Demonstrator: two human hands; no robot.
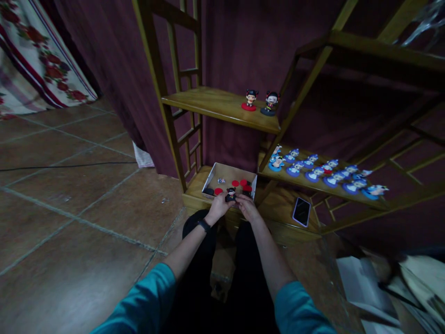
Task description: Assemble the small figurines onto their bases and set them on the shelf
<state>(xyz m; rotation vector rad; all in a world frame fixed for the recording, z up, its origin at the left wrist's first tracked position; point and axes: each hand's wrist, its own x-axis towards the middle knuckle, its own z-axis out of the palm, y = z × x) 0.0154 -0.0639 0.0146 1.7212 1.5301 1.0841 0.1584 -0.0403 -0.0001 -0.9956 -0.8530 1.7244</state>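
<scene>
A small black-haired figurine (231,194) is held upright between my two hands, over the near edge of a shallow cardboard box (212,178). My left hand (219,206) grips it from the left, fingers closed at its dark base. From the other side, my right hand (247,207) closes its fingertips on the same figurine. Inside the box lie several red discs (235,183), some dark discs (208,191) and a small black-and-white piece (221,181). My fingers hide the lower part of the figurine.
Two figurines on round bases, one red-based (249,100) and one dark-based (270,103), stand on the upper shelf (215,103). Several blue-and-white figurines (315,173) fill the right shelf. A phone (301,211) lies on the bottom board. White boxes (365,283) sit on the floor at right.
</scene>
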